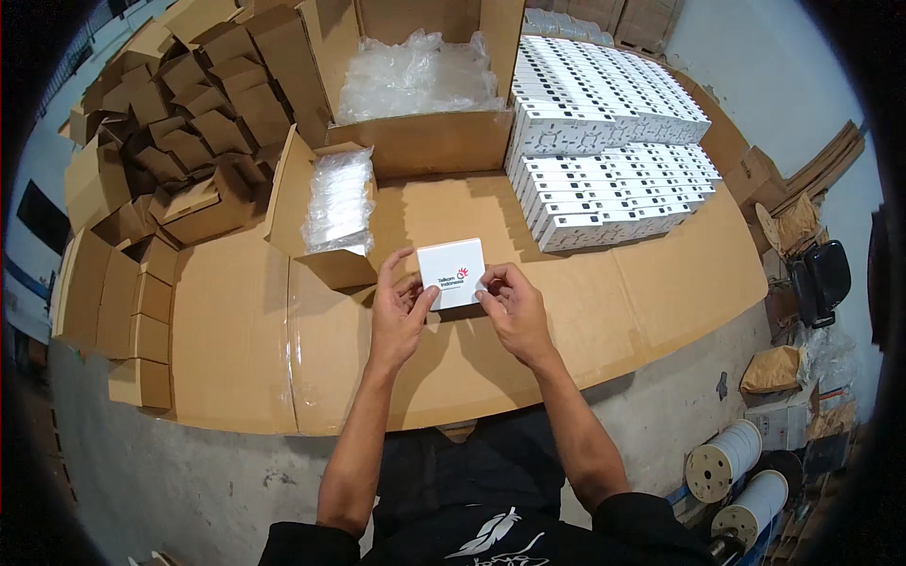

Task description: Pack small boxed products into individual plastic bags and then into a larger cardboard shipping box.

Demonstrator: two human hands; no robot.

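Head view: both hands pinch a small white box [452, 274] over the cardboard sheet [604, 292], left hand [400, 307] at nine o'clock, right hand [512, 307] at three. Closing looks underway; next probably demands firm, even pressure.

Small box [452, 274] at frame centre, held between left hand [401, 307] and right hand [514, 307], above flattened cardboard sheet [604, 292] on floor. Just left of it, small open carton [316, 222] with plastic bags [338, 198] inside. Behind, top centre, large open carton [425, 141] with more bags. Upper right: stacked rows of boxes [604, 141]. Upper left: pile of folded cartons [179, 132]. Lower right: spools [725, 462].
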